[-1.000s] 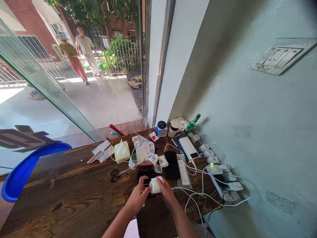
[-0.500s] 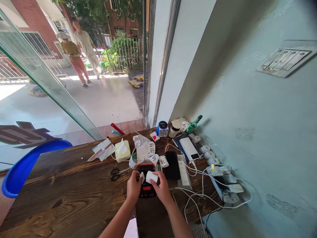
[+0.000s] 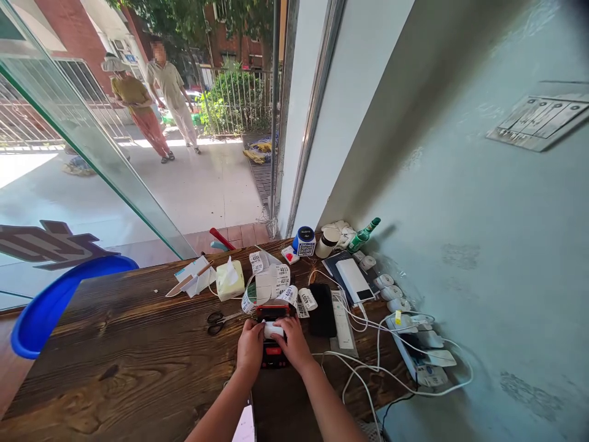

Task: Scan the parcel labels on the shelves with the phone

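Dark wood worktop [image 3: 115,362] by pale green wall, glass door at far edge. Left hand [image 3: 250,348] and right hand [image 3: 291,344] pinch white label roll [image 3: 273,330] between fingertips, over open black-red label printer [image 3: 272,344] near worktop's near edge. Printed label strip [image 3: 271,283] just beyond; scissors [image 3: 219,322] left; white cables [image 3: 368,344] along right edge

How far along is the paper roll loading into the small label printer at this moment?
Done: the white roll sits in the open bay of the black-and-red printer on the wooden table. In hand: the left hand and the right hand flank the roll, fingers on it. Left: the bay is not yet closed. Printed label strips lie behind the printer.
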Action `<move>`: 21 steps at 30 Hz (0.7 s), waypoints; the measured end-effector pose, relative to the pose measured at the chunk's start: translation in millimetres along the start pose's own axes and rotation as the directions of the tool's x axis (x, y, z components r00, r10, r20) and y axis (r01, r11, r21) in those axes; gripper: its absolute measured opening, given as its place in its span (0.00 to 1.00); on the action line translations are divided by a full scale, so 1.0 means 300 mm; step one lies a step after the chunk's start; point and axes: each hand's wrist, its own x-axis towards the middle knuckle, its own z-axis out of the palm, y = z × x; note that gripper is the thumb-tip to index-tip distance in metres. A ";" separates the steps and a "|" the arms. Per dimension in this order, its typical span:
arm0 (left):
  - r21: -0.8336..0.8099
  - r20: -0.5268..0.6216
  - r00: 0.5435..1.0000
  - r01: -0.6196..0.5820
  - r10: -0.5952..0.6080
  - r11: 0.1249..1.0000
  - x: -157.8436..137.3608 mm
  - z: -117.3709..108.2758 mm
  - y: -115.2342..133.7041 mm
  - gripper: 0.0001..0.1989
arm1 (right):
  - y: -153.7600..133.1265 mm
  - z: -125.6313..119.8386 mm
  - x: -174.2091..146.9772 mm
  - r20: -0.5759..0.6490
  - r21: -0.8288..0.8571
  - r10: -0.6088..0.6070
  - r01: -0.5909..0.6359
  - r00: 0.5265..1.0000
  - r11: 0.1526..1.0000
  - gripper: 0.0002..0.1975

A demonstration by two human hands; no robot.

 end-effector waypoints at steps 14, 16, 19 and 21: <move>0.243 0.108 0.994 -0.032 0.006 0.970 0.086 0.034 0.013 0.12 | -0.014 0.003 -0.002 -0.060 -0.051 -0.046 0.043 0.997 0.998 0.06; 0.243 0.098 0.992 -0.097 0.075 0.965 0.070 0.030 0.001 0.14 | -0.012 -0.001 -0.002 -0.052 -0.052 -0.066 0.063 0.996 0.997 0.06; 0.240 0.090 0.975 -0.221 0.205 0.945 0.037 0.014 -0.028 0.16 | -0.010 -0.007 -0.001 -0.034 -0.054 -0.093 0.091 0.995 0.994 0.06; 0.234 0.102 0.952 -0.306 0.289 0.923 0.017 -0.001 -0.051 0.18 | -0.008 -0.012 0.000 -0.027 -0.055 -0.099 0.098 0.995 0.994 0.06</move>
